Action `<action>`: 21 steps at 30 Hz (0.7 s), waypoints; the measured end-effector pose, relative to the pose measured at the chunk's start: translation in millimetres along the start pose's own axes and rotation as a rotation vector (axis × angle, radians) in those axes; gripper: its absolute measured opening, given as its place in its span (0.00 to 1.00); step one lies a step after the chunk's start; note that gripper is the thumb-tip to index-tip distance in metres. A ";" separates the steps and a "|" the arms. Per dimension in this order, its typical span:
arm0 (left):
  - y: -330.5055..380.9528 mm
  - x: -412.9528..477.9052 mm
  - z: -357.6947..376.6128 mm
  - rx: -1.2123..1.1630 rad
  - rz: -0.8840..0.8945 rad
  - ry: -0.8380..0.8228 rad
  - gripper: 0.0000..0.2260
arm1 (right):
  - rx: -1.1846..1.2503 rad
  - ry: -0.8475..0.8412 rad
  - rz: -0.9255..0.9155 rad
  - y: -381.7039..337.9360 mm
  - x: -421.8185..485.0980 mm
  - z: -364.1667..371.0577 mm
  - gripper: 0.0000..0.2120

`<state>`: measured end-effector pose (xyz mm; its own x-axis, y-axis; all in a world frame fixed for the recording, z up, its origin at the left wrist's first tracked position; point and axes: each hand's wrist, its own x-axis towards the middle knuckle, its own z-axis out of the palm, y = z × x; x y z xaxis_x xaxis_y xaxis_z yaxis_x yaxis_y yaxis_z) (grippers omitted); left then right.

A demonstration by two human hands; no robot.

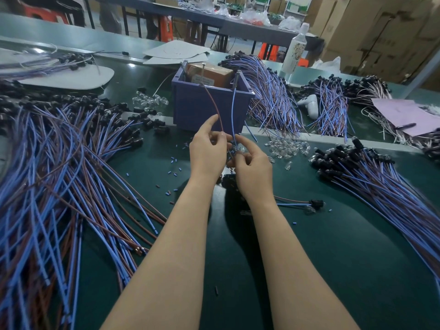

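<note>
You're on one brown wire point(215, 108) and one blue wire point(232, 110). The bin point(190, 108) behind them is purple-blue, and the carton point(209, 72) in it is tan. The bench point(321, 246) is dark green. The left-edge heap point(59, 175) and right-edge heap point(385, 184) are mixed blue and brown wire with black sockets. Bulbs point(285, 146) are clear glass. Blue offcuts point(175, 173) speckle mid-bench. At the right edge are a lilac sheet point(409, 113) and a black pen point(404, 126). The far-edge bottle point(295, 51) is white with a floral print.

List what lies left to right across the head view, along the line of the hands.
Pile of blue and brown wires → left hand, holding the brown wire → right hand, pinching the blue wire → heap of clear bulbs → bundle of wires with black sockets.
</note>
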<state>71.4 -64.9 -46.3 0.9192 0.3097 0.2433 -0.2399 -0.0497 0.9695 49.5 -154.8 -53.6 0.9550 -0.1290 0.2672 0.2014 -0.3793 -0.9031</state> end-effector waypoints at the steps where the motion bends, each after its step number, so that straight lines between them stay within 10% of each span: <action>1: -0.2 0.1 0.3 -0.003 0.000 0.003 0.19 | 0.000 -0.001 0.001 -0.2 -0.1 0.1 0.20; 21: 6.0 -4.1 1.1 0.035 -0.020 0.007 0.18 | -0.039 -0.012 0.009 -7.2 -3.1 -2.2 0.20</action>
<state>66.6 -67.6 -41.5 0.9214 0.3177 0.2236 -0.2103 -0.0761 0.9747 44.6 -153.7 -47.2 0.9594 -0.1213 0.2546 0.1842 -0.4139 -0.8915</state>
